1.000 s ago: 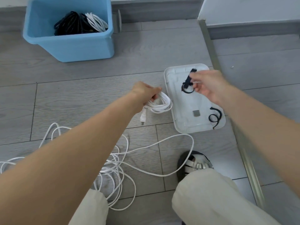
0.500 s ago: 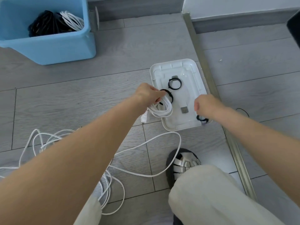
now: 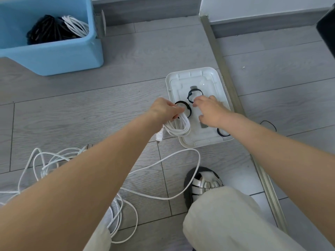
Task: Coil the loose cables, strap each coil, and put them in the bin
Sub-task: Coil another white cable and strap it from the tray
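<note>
My left hand (image 3: 165, 111) grips a small coil of white cable (image 3: 181, 128) at the left edge of a white tray (image 3: 199, 74); the coil's plug hangs below my wrist. My right hand (image 3: 210, 112) hovers over the tray's middle with fingers spread, its fingertips at a black strap loop (image 3: 194, 91). A second black strap (image 3: 183, 103) lies partly behind my left hand. Another strap (image 3: 222, 134) peeks out by my right wrist. The same cable's loose run (image 3: 163, 161) trails across the floor to a tangle (image 3: 45, 160). The blue bin (image 3: 54, 58) stands far left.
The bin holds a black coil (image 3: 49, 31) and a white coil (image 3: 76, 26). A thin black loop (image 3: 269, 123) lies on the floor right of a metal threshold strip (image 3: 224, 69). My sandalled foot (image 3: 204, 183) and both knees are near. A dark object (image 3: 328, 33) sits at the right edge.
My right hand held a black strap above the tray, then dropped to the tray's near right corner, and is now over the middle by another strap. My left hand keeps holding the coil.
</note>
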The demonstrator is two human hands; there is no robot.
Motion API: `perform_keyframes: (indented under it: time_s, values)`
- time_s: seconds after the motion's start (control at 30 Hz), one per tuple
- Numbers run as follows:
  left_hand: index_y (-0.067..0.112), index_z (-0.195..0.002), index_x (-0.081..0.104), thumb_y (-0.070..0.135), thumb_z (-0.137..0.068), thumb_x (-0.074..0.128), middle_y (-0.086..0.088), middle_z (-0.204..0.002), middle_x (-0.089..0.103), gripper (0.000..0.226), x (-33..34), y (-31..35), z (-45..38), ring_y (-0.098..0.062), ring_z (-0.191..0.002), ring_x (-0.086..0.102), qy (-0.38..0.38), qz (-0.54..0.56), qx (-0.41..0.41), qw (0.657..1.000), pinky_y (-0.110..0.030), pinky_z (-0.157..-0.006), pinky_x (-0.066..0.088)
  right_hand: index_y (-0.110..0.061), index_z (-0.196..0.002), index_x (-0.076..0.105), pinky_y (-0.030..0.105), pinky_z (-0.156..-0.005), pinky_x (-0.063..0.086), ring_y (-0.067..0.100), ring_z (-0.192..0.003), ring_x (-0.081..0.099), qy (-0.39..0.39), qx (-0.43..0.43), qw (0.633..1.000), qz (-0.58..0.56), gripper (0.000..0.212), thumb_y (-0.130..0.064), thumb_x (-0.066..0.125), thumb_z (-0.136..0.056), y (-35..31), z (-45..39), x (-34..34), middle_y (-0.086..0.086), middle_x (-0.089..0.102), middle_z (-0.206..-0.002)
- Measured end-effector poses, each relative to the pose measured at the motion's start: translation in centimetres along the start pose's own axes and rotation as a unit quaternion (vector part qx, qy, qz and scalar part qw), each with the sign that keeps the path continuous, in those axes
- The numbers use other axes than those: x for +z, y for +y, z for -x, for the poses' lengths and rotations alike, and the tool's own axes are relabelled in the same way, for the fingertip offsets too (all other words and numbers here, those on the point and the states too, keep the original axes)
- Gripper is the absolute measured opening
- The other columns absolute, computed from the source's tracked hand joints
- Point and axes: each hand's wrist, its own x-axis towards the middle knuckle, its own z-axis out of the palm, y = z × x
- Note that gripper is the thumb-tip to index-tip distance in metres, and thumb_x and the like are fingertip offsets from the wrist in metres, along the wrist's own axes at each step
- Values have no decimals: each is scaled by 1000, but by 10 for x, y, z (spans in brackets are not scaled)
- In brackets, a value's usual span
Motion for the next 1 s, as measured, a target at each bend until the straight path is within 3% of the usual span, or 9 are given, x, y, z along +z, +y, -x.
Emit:
perform_keyframes:
  time_s: [0.13, 0.23, 0.33, 0.4, 0.47, 0.6, 0.8, 0.9, 1.0]
  values:
    - [8, -70, 59, 19, -87, 66, -1, -55, 51, 21, -5, -4, 0, -9, -43, 38, 2, -3, -8, 1000, -18, -43, 30, -17, -108, 65, 32, -94, 35, 28, -116, 44, 77, 23, 996, -24, 23, -10, 55, -88, -4, -3, -4, 6, 59, -115]
    - [8, -68, 60, 20, -85, 68, 3, -46, 52, 22, -12, -8, 0, -8, -39, 39, 9, 6, -16, 1000, -16, -41, 31, -10, -84, 67, 19, -71, 47, 17, -91, 61, 131, 52, 953, -267, 6, -6, 62, -83, -16, -1, -19, 4, 65, -88]
    - [8, -65, 59, 22, -84, 68, -3, -58, 52, 25, -19, -11, 0, -13, -50, 38, 13, 13, -18, 1000, -22, -49, 31, -15, -85, 55, 16, -51, 45, 7, -47, 58, 81, 15, 871, -484, 15, -2, 64, -83, -37, 5, -38, 0, 60, -81]
    - [7, -63, 57, 20, -84, 69, -4, -59, 51, 27, -29, -14, 1, -15, -51, 38, 21, 43, -21, 999, -24, -52, 32, -14, -98, 54, 17, -42, 39, 7, -37, 47, 44, -24, 872, -487, 21, 0, 61, -85, -52, 7, -46, -2, 60, -84]
    - [7, -62, 56, 18, -84, 69, -4, -56, 50, 28, -42, -20, 1, -15, -49, 39, 38, 67, -28, 997, -24, -52, 33, -14, -107, 53, 16, -39, 34, 7, -34, 42, 30, -46, 889, -455, 27, 1, 58, -86, -65, 8, -53, -7, 63, -86]
    - [6, -63, 54, 13, -85, 68, -1, -45, 51, 27, -69, -37, 3, -13, -49, 44, 79, 136, -63, 986, -21, -45, 35, -13, -100, 57, 13, -42, 36, 7, -44, 44, 4, -86, 907, -411, 20, 1, 60, -86, -91, 4, -57, -6, 65, -79]
    - [5, -69, 55, 8, -86, 67, -5, -57, 54, 20, -100, -58, 12, -3, -33, 43, 93, 233, -83, 964, -14, -37, 36, -22, -77, 69, 21, -79, 42, 9, -78, 59, -73, -128, 929, -338, 14, -8, 70, -80, -129, -1, -52, -5, 67, -74]
    - [8, -66, 53, 13, -87, 66, 1, -44, 49, 25, -116, -68, 17, -5, -35, 42, 105, 223, -93, 965, -14, -37, 37, -22, -78, 71, 25, -82, 39, 11, -81, 56, -101, -143, 928, -329, 13, -9, 70, -80, -140, -3, -54, -2, 67, -75]
    - [8, -67, 53, 13, -84, 69, -2, -55, 49, 24, -125, -74, 23, -7, -43, 43, 94, 214, -84, 969, -16, -42, 38, -18, -82, 72, 24, -78, 39, 10, -79, 54, -115, -157, 939, -282, 8, -11, 71, -79, -163, -7, -48, -4, 63, -72]
